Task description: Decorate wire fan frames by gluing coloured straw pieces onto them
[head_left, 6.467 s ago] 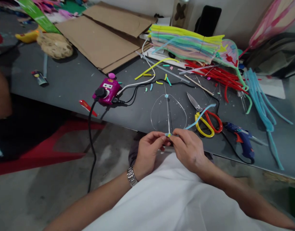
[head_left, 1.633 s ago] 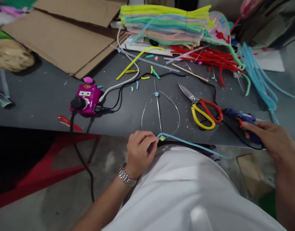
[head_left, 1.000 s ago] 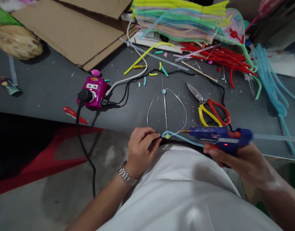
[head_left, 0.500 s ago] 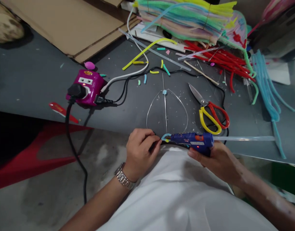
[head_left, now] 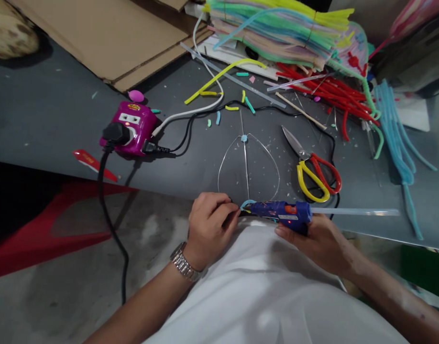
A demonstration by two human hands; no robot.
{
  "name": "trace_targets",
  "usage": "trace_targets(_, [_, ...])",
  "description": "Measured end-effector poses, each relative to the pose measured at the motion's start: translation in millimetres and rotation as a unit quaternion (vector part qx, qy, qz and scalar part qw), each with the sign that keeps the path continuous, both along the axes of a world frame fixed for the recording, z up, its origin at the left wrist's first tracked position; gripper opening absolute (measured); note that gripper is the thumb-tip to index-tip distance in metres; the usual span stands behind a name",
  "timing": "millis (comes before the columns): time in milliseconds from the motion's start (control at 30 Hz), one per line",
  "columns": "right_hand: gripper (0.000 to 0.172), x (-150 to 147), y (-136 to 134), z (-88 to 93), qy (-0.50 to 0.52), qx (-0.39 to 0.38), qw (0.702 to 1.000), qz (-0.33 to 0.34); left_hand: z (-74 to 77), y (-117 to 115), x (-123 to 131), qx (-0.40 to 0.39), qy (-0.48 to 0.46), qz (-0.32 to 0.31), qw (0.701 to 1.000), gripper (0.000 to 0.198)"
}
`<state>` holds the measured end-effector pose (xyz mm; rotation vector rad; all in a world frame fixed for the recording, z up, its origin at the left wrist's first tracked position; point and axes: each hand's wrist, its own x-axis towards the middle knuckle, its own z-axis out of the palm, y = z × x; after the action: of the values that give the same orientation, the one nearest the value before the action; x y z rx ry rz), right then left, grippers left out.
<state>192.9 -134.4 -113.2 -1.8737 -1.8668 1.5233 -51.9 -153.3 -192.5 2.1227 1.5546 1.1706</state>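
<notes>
My right hand (head_left: 318, 239) grips a blue hot glue gun (head_left: 280, 211), with a clear glue stick (head_left: 356, 211) jutting from its back and a small red light on its side. The gun's nozzle points left and meets a short light-blue pipe cleaner piece (head_left: 246, 203). My left hand (head_left: 212, 224) pinches beside that piece, its fingertips pressed together. A thin wire frame (head_left: 246, 165) with two curved sides and a pale-blue knot at its top lies just beyond; its lower end is hidden behind the hands and the gun.
Scissors (head_left: 311, 167) with red and yellow handles lie right of the wire frame. A purple power adapter (head_left: 135, 126) with cords and a red cutter (head_left: 93, 165) sit at left. Bundled pipe cleaners (head_left: 277, 33), red stems (head_left: 323, 95) and cardboard (head_left: 108, 38) occupy the back.
My right hand has moved the glue gun slightly left, bringing its nozzle closer to my left fingertips. My left hand stays in nearly the same place.
</notes>
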Motion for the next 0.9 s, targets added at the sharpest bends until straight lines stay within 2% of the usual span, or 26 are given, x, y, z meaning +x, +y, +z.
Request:
trace_targets(100, [0.050,2.2,0.0,-0.7,-0.027,-0.049,0.997,0.050,-0.4,0.0,0.1,-0.001,-0.002,0.000,1.000,0.009])
trace_targets(233, [0.054,5.1,-1.1,-3.4,-0.047,-0.049,0.996,0.062,-1.6,-0.5,0.1,0.000,-0.003,-0.001,1.000,0.009])
trace_targets(500, [0.058,7.8,-0.5,-10.1,-0.049,0.003,0.995,0.083,-5.8,-1.9,-0.2,0.000,-0.014,-0.003,1.000,0.009])
trace_targets(900, [0.057,3.7,2.8,-4.0,-0.065,0.020,0.992,0.104,-7.1,-1.0,0.5,0.009,-0.023,0.001,1.000,0.009])
